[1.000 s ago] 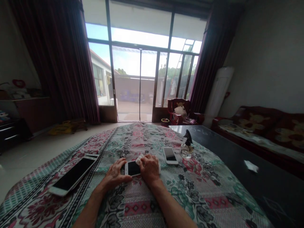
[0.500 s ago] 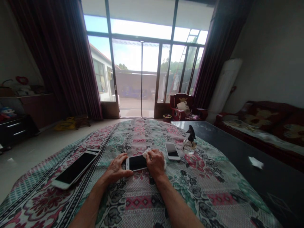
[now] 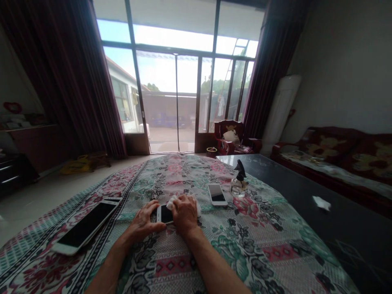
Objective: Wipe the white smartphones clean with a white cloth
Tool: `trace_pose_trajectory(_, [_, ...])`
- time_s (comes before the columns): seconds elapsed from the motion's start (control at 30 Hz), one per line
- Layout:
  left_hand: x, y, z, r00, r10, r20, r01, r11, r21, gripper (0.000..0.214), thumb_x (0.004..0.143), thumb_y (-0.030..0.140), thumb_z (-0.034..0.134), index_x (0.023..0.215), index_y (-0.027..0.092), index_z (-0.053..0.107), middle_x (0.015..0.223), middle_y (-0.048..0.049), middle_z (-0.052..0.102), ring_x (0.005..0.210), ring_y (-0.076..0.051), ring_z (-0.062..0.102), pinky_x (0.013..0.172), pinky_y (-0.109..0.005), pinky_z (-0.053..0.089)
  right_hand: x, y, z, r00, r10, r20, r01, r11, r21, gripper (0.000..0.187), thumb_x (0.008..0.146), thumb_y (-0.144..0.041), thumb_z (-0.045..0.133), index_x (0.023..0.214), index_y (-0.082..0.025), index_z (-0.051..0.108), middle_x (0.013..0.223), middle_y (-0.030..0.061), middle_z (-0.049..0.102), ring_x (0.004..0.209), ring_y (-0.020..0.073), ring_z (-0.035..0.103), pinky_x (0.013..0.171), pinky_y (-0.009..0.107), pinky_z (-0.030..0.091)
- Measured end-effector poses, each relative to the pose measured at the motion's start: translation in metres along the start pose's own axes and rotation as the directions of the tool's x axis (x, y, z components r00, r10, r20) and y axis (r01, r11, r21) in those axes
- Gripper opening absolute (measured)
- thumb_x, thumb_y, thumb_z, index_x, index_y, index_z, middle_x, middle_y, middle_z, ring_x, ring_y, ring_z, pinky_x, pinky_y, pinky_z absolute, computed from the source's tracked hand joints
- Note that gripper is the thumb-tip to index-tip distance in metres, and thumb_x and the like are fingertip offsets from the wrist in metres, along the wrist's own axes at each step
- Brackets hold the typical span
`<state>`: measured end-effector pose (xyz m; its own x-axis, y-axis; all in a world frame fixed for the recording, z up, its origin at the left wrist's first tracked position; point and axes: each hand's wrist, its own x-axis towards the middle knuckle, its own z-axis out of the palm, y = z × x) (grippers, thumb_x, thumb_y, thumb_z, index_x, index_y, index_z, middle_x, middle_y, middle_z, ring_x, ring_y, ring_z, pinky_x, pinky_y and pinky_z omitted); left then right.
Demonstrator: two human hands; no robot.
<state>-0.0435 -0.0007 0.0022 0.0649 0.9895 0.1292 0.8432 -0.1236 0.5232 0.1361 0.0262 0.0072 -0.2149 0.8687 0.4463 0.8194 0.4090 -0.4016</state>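
A white-edged smartphone (image 3: pixel 166 215) lies screen up on the patterned cloth (image 3: pixel 190 261) in front of me. My left hand (image 3: pixel 146 220) grips its left end, with the thumb on the near edge and the fingers on the far one. My right hand (image 3: pixel 185 213) presses a crumpled white tissue (image 3: pixel 171 201) onto the screen and hides the phone's right part. A smaller white smartphone (image 3: pixel 217 194) rests to the right, beside a clear spray bottle (image 3: pixel 239 186) with a black nozzle. On the left lies a large white tablet (image 3: pixel 85 224), with another white-edged device (image 3: pixel 112 199) partly under its far end.
A dark glossy table (image 3: pixel 294 216) adjoins the cloth on the right, with a crumpled white paper (image 3: pixel 321 203) on it. Beyond stand a red sofa (image 3: pixel 330 151) and an armchair (image 3: pixel 234 139). A yellow bag (image 3: pixel 76 164) lies on the floor at left.
My right hand has slid left across the phone with the tissue, covering more of the screen. My left hand still grips the left end. The whole view has shifted slightly.
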Motion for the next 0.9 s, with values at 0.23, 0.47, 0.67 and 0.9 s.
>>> trace_pose_trajectory(0.23, [-0.002, 0.003, -0.002, 1.0, -0.014, 0.016, 0.014, 1.0, 0.014, 0.074, 0.06, 0.05, 0.07, 0.126, 0.019, 0.056, 0.146, -0.0113, 0.044, 0.135, -0.031, 0.038, 0.111, -0.04, 0.029, 0.008, 0.033, -0.008, 0.977, 0.198, -0.082, -0.202, 0.979, -0.038, 0.02, 0.09, -0.026, 0.049, 0.087, -0.024, 0.069, 0.103, 0.0048, 0.064, 0.097, 0.0208, 0.052, 0.084, 0.031, 0.033])
trace_pose_trajectory(0.47, [-0.001, -0.002, 0.002, 1.0, -0.009, -0.01, 0.009, 1.0, 0.0, 0.072, 0.06, 0.047, 0.072, 0.124, 0.019, 0.057, 0.146, -0.0115, 0.044, 0.136, -0.03, 0.037, 0.112, -0.039, 0.028, 0.006, 0.031, -0.01, 0.984, 0.147, -0.097, -0.152, 0.987, -0.044, 0.018, 0.089, -0.025, 0.051, 0.091, -0.024, 0.069, 0.105, 0.0053, 0.064, 0.097, 0.0211, 0.052, 0.084, 0.032, 0.032])
trace_pose_trajectory(0.67, [0.0, -0.008, 0.007, 0.999, -0.016, -0.032, 0.015, 0.999, -0.035, 0.073, 0.057, 0.048, 0.074, 0.123, 0.022, 0.058, 0.146, -0.0108, 0.045, 0.137, -0.03, 0.037, 0.113, -0.04, 0.027, 0.0, 0.007, -0.004, 1.0, -0.005, -0.011, 0.005, 1.0, -0.014, 0.017, 0.09, -0.027, 0.051, 0.09, -0.026, 0.068, 0.108, 0.0034, 0.064, 0.101, 0.0209, 0.052, 0.089, 0.033, 0.031])
trace_pose_trajectory(0.9, [0.001, -0.013, 0.011, 0.999, -0.017, -0.045, 0.016, 1.0, -0.027, 0.072, 0.059, 0.044, 0.074, 0.125, 0.019, 0.057, 0.146, -0.0114, 0.044, 0.137, -0.03, 0.036, 0.114, -0.04, 0.027, -0.005, -0.01, 0.004, 0.971, -0.23, 0.065, 0.226, 0.972, 0.067, 0.02, 0.092, -0.03, 0.049, 0.103, -0.031, 0.066, 0.112, 0.0004, 0.061, 0.107, 0.0205, 0.049, 0.092, 0.034, 0.031])
